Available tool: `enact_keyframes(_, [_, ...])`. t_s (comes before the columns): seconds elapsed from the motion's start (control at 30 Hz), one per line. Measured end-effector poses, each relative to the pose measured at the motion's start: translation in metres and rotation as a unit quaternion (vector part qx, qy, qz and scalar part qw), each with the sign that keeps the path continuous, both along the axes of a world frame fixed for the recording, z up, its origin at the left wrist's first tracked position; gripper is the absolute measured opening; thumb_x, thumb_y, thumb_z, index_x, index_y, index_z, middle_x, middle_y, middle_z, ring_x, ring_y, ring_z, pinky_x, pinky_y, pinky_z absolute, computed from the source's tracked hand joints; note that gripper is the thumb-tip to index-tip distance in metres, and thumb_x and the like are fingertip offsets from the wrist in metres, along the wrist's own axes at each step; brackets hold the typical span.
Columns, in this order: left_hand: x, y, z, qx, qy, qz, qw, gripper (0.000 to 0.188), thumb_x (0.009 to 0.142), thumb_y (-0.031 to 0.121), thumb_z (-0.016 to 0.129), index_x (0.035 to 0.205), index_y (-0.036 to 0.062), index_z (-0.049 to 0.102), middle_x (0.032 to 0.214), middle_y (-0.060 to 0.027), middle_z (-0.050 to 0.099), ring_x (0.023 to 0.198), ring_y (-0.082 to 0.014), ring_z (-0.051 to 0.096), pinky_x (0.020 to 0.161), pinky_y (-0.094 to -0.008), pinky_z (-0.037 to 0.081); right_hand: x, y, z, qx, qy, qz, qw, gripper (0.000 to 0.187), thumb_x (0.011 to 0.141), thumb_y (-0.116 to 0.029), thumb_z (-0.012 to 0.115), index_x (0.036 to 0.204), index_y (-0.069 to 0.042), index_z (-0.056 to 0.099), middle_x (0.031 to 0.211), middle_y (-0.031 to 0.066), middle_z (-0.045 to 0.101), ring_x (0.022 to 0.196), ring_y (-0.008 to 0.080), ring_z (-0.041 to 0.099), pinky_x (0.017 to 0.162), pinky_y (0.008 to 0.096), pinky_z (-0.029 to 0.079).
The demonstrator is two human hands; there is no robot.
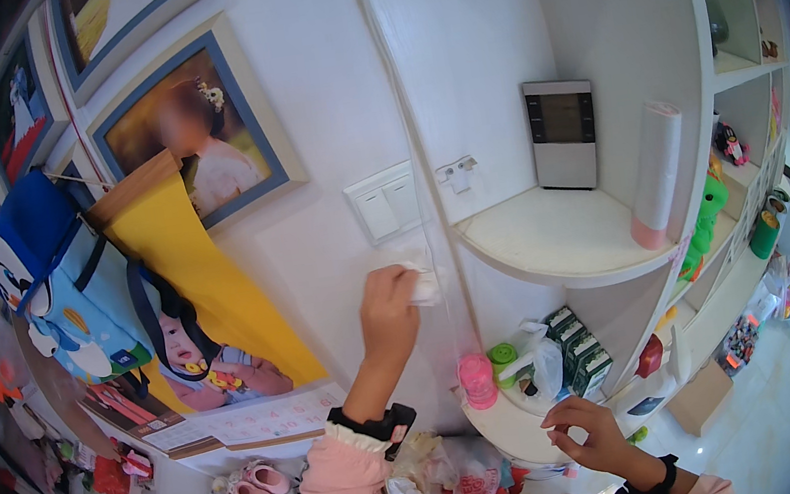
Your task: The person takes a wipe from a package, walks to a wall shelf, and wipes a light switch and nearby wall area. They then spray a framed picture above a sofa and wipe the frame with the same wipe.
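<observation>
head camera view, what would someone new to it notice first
Probably the bright yellow wall calendar at left, with a blue cartoon backpack hanging partly in front of it. Next, near the centre, the left hand holds a white tissue or cloth below the light switch.

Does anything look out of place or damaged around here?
I see no spill or obvious damage. One oddity: the blue cartoon backpack overlaps the yellow photo calendar, its dark strap crossing the picture.
</observation>
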State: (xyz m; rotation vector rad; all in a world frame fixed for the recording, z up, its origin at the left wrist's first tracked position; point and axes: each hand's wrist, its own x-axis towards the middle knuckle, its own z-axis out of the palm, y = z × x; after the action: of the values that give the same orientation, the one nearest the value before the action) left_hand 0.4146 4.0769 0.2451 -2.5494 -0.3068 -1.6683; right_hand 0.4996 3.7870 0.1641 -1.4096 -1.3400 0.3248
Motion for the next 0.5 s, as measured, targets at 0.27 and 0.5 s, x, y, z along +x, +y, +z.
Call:
enact_keyframes(0.27, [0.002,0.003,0.049,-0.035,-0.173,-0.009,0.984,0.037,0.057,-0.014,0.054,0.09,0.0021,0.062,0.092,-0.0111,0.054,0.087,-0.0274,0.052,0.074,-0.0326,0.045,-0.003,-0.002,-0.003,-0.011,0.026,-0.006,1.0,0.017,0.073,0.003,0.061,0.089,-0.003,0.062,0.086,0.0078,0.058,0.063,0.0122,0.058,0.059,0.023,0.046])
enact_keyframes(0.5, [0.045,0.015,0.028,0.132,-0.021,0.024,0.991,0.026,0.061,-0.007,0.06,0.087,-0.0026,0.06,0.088,-0.0117,0.056,0.086,-0.0286,0.054,0.072,-0.0351,0.046,-0.003,-0.004,-0.007,-0.01,0.019,-0.002,1.0,0.015,0.074,0.001,0.061,0.088,-0.003,0.062,0.084,0.0073,0.058,0.062,0.0121,0.057,0.058,0.023,0.045])
